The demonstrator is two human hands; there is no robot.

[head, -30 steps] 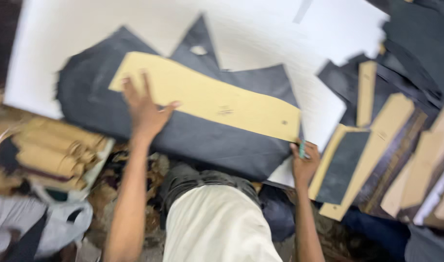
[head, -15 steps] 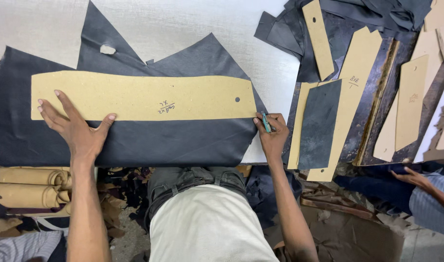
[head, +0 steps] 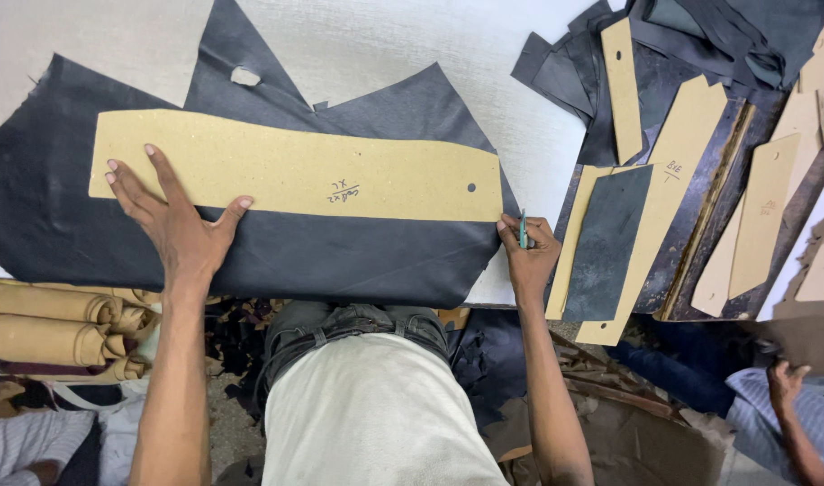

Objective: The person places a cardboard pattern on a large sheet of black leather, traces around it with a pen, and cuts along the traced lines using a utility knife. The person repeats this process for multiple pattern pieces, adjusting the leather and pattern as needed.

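Long tan cardboard template [head: 295,171] is laid flat across dark leather hide [head: 250,243], now squared along the near edge of the white table [head: 367,45]. A second ago it was skewed, running diagonally toward the right; half a second ago it was already nearly level. Judged: alignment is done and the template is being pinned for marking or cutting along its edge.

Left hand [head: 173,220] is spread flat, palm down, fingers fanned onto the template's left end, thumb out along its lower edge. Nothing is gripped; the card is only pressed down onto the hide.

Right hand [head: 529,252] is closed around a small green-handled tool [head: 522,229], held upright at the template's lower right corner, where the card ends over the hide. Tip contact cannot be confirmed. The hand was at the same corner half a second ago.

A small hole is visible near the template's right end, a handwritten mark near the middle.

Toward the right edge of the table: further tan templates [head: 691,144], a dark cut leather panel [head: 610,238] on one of them, and loose dark offcuts [head: 700,36] at the far right corner. Rolled tan sheets [head: 52,328] are stacked below the near left corner. Another person's hand [head: 786,382] is seen at lower right, well apart.
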